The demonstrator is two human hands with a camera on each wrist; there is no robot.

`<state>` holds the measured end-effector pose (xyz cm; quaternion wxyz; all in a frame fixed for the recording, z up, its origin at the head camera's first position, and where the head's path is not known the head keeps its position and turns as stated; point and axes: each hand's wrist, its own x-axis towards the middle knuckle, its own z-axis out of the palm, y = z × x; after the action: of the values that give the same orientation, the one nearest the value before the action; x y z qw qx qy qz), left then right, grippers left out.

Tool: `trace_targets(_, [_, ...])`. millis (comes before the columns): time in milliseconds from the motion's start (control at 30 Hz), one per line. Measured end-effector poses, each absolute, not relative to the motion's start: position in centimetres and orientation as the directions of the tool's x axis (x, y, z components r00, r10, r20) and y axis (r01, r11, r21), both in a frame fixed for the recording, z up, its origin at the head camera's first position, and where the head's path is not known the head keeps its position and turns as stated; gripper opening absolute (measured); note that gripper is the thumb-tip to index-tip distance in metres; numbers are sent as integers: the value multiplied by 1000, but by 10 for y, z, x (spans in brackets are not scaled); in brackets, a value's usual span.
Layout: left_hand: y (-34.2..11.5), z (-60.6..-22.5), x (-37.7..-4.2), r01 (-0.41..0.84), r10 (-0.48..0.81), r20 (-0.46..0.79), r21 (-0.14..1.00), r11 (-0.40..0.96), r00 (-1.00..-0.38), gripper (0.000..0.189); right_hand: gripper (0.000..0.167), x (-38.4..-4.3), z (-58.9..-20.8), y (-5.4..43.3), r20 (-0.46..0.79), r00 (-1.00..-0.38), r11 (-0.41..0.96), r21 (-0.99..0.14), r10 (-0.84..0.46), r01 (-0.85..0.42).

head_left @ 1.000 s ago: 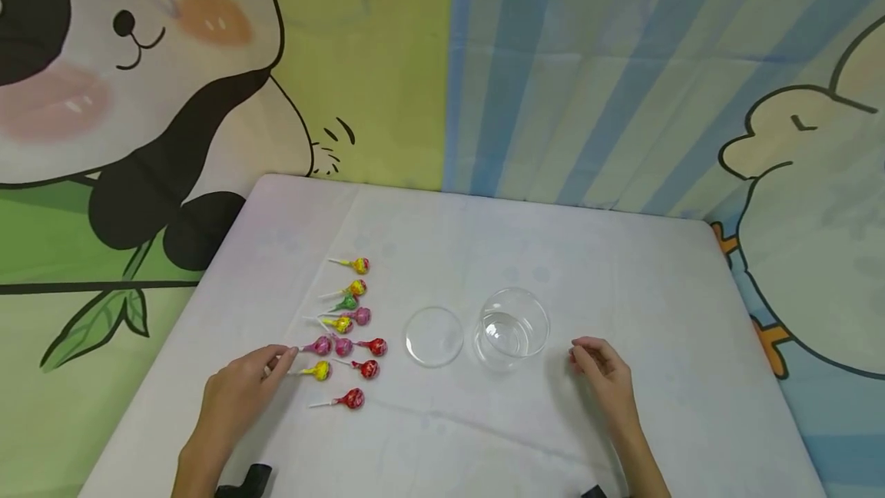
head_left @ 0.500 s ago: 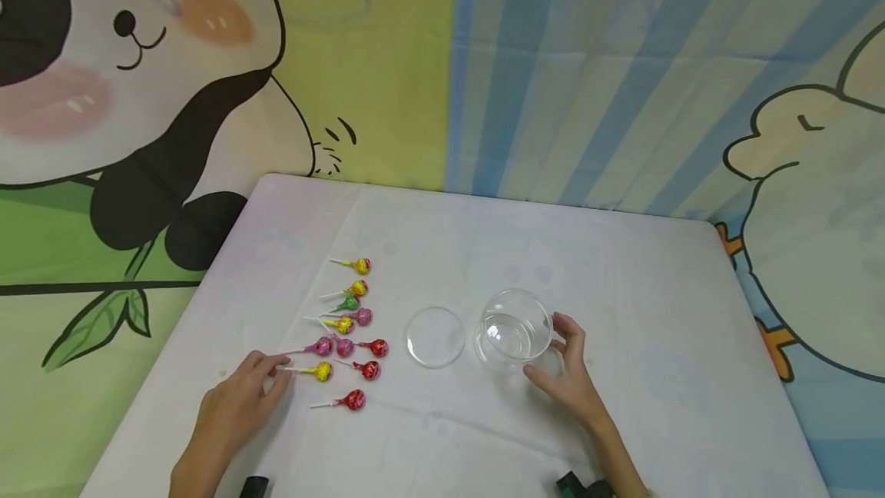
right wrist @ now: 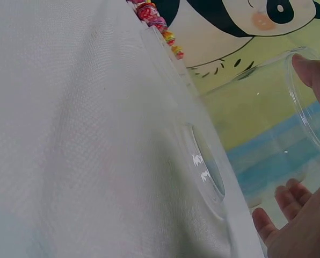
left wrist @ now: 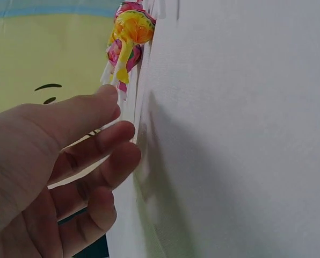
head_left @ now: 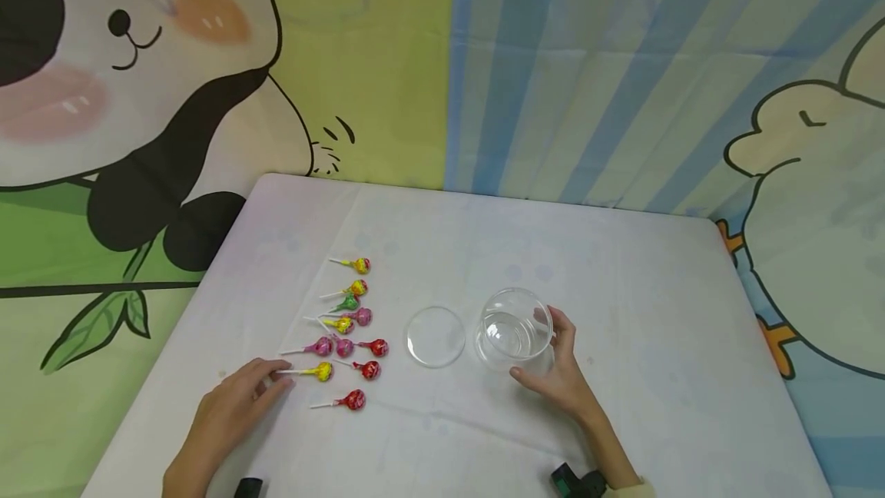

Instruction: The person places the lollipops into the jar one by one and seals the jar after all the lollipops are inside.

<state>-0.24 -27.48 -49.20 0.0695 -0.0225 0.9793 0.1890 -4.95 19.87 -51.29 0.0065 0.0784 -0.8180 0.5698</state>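
Near the left of the table, my left hand (head_left: 238,406) pinches the white stick of a yellow lollipop (head_left: 323,372) between thumb and fingertips. The left wrist view shows the thumb (left wrist: 107,95) at the stick, below a yellow wrapped head (left wrist: 134,26). My right hand (head_left: 556,375) holds a clear round jar (head_left: 515,329) from its right side, fingers curved behind and thumb in front. The right wrist view has the thumb (right wrist: 310,70) at the rim and other fingers lower along the wall. The jar stands open-topped with nothing inside.
A clear round lid (head_left: 434,337) lies flat just left of the jar. Several other lollipops, among them a red one (head_left: 354,400), a green one (head_left: 349,302) and a purple one (head_left: 321,346), lie in a rough column on the white-covered table (head_left: 622,290). A cartoon-printed cloth (head_left: 387,60) hangs behind.
My right hand has moved left and taken hold of the jar. My left hand has shifted slightly down, from the purple lollipop's stick to the yellow one's.
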Motion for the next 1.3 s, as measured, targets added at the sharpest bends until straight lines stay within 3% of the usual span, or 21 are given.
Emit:
trace_targets(167, [-276,-490,-3,-67,-17,-120,426,902,-993,22,110,-53,-513,196,114,-985,289,-946,-128,-147])
trace_targets(467, [-276,-496,-1,111,-8,199,579,808,-980,17,103,-56,-515,195,163,-978,278,-941,-128,-193])
trace_targets(600, [-275,-492,-2,184,-27,281,695,695,-959,21,103,-57,-516,195,164,-978,278,-941,-127,-194])
trace_targets(1000, [-254,-464,-12,90,-36,112,922,377,-993,14,103,-58,-515,195,165,-979,291,-937,-123,-194])
trace_targets(1300, [-193,-457,-40,73,112,81,994,-81,-990,13,103,-58,-516,195,173,-976,276,-939,-130,-203])
